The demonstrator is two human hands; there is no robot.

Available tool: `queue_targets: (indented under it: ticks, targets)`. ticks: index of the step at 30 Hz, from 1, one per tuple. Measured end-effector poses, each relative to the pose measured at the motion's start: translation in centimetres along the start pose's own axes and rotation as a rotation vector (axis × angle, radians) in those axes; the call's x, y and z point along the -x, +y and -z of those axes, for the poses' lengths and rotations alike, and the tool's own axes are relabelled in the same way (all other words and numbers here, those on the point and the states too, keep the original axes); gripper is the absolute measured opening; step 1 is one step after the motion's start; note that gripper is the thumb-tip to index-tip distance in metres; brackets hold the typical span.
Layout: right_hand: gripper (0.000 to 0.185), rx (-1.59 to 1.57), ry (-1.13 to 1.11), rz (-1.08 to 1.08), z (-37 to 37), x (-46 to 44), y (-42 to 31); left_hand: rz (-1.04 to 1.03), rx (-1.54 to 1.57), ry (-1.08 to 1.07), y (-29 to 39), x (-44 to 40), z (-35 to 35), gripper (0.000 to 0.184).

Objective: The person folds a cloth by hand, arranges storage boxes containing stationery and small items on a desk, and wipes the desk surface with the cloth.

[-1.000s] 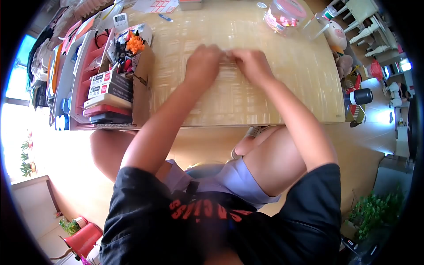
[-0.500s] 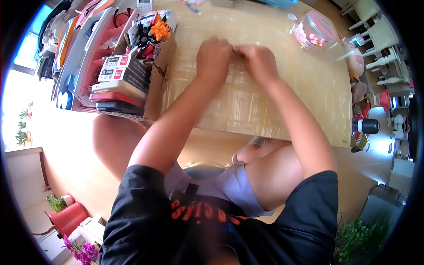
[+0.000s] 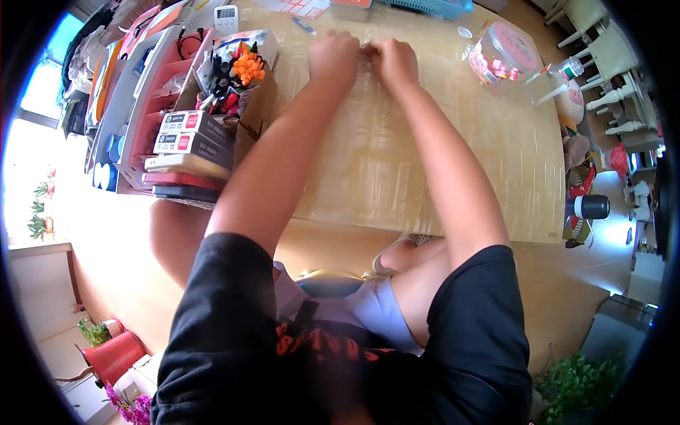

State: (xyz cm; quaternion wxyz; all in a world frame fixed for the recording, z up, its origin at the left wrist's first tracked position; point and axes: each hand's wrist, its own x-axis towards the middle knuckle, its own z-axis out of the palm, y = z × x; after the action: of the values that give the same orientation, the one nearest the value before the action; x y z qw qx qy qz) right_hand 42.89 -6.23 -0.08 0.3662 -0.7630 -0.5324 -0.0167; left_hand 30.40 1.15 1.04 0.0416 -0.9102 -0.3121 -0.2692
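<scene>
Both hands are close together over the far half of the wooden table, arms stretched forward. My left hand is closed, its back toward me and its fingertips turned away. My right hand is also closed, with thumb and fingers pinched toward the left hand. Between the two sets of fingertips is something tiny and dark, too small to name. Just beyond my left hand lies a small blue-and-white pen-like item.
On the left stands a cardboard box with pens, small boxes and an orange flower-like item. A digital timer stands behind it. A clear jar, a blue basket and a clear bottle are at the far side.
My hands have moved farther away across the table, staying close together with fingers closed. The view has tilted a little, so more of the timer and papers at the back shows.
</scene>
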Motion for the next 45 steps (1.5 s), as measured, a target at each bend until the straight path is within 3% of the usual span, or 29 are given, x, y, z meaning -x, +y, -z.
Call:
queue_targets:
  ticks: [8,11,12,15,18,23,26,35,37,42,45]
  targets:
    - [0.017,-0.128,-0.165,0.224,5.2,13.0,-6.1,0.036,-0.098,-0.137,4.9,14.3,10.0,0.008]
    - [0.017,-0.078,-0.14,0.309,5.5,15.3,-7.8,-0.099,-0.125,0.117,3.9,17.7,10.5,0.007]
    - [0.017,-0.066,-0.125,0.308,5.2,15.3,-7.9,-0.102,-0.1,0.152,3.6,17.6,10.6,0.007]
    - [0.014,-0.038,-0.16,0.272,4.7,13.3,-8.8,0.003,-0.162,-0.103,3.5,15.1,10.5,0.007]
    - [0.013,-0.091,-0.14,0.253,2.3,8.6,-8.0,0.173,-0.284,-0.094,2.9,10.6,6.8,0.009]
    - [0.019,0.106,-0.101,0.226,-2.9,-0.6,-5.1,0.366,-0.198,-0.15,-0.2,2.6,2.5,0.013]
    - [0.021,0.15,-0.12,0.185,-4.2,-3.8,-4.7,0.376,-0.155,-0.228,-1.9,-0.3,1.1,0.012]
    - [0.022,0.086,-0.098,0.139,-4.0,-3.0,-3.7,0.194,-0.168,-0.171,-2.2,0.7,0.7,0.01]
    - [0.02,0.059,-0.142,0.206,-2.3,-0.7,-3.6,0.154,-0.132,-0.221,-1.0,2.7,2.9,0.01]
    - [0.019,-0.087,-0.225,0.215,3.3,7.8,-6.5,0.059,-0.239,-0.028,2.9,10.9,5.7,0.01]
    - [0.021,-0.127,-0.232,0.319,5.8,12.9,-6.2,-0.004,-0.175,-0.142,5.1,16.0,8.8,0.011]
